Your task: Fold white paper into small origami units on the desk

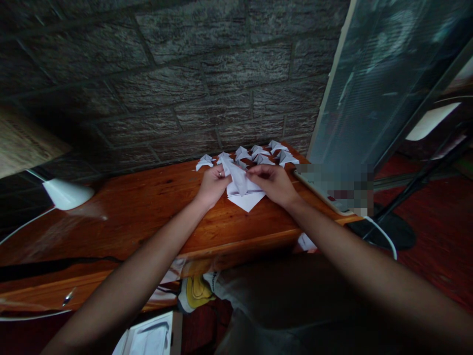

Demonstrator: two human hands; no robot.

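Note:
Between my two hands is a folded piece of white paper [237, 178], tilted up over the table. My left hand [214, 183] grips its left side, and a ring shows on one finger. My right hand [271, 181] pinches its right edge between thumb and fingers. Beneath it lie white paper sheets [248, 201], one corner pointing toward me. Just behind my hands stand several small folded paper figures [263, 159] in loose rows; my hands and the held paper partly cover the nearer ones.
The wooden table [148, 207] runs along a stone-block wall [177, 84]. A lamp with a white base [68, 192] stands at the left. On the right edge lies a tablet-like device [314, 190], partly blurred out, with a white cable [386, 236]. An open box [151, 335] sits below.

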